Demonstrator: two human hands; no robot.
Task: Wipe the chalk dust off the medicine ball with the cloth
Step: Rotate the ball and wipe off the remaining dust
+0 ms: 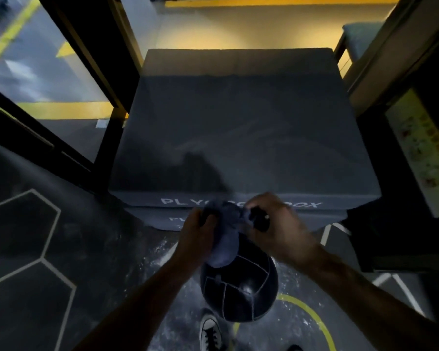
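Note:
A black medicine ball [241, 287] with pale seams sits on the dark floor just in front of my feet, a faint chalky smudge on its lower part. Above its top hangs a bunched blue-grey cloth [226, 239]. My left hand [195, 231] grips the cloth's left side. My right hand [276, 224] pinches the cloth's upper right end, fingers curled round it. The cloth's lower fold drapes onto the top of the ball and hides that part.
A large dark plyo box [243, 127] stands straight ahead, its front edge right behind my hands. White chalk dust [162, 252] speckles the floor around the ball. Black frame posts [107, 127] rise at left, a yellow poster [421, 148] at right. My sneaker [211, 333] is below the ball.

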